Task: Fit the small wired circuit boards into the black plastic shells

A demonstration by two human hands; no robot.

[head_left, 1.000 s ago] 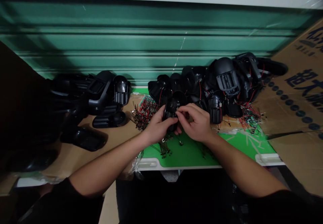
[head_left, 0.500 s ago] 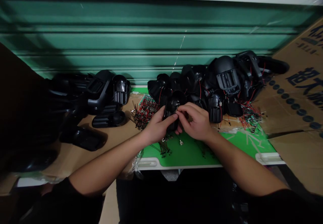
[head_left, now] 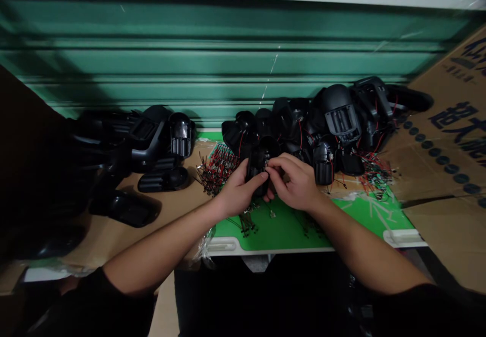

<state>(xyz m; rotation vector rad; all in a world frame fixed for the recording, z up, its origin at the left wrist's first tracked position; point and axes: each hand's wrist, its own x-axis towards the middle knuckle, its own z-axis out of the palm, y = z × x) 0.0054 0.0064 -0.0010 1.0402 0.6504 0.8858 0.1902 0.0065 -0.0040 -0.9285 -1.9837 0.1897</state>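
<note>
Black housing (head_left: 259,156) held in your left hand (head_left: 237,190), your right grip (head_left: 267,169) pinched at its inside, over the green worktop (head_left: 288,233)

Before you, a green tabletop (head_left: 299,233) spans the centre; brown cardboard (head_left: 176,208) covers the left. Black plastic shells (head_left: 163,178) lie left; red-and-black wires (head_left: 220,170) heap at centre; wired black shells (head_left: 323,164) sit right of centre.
</note>
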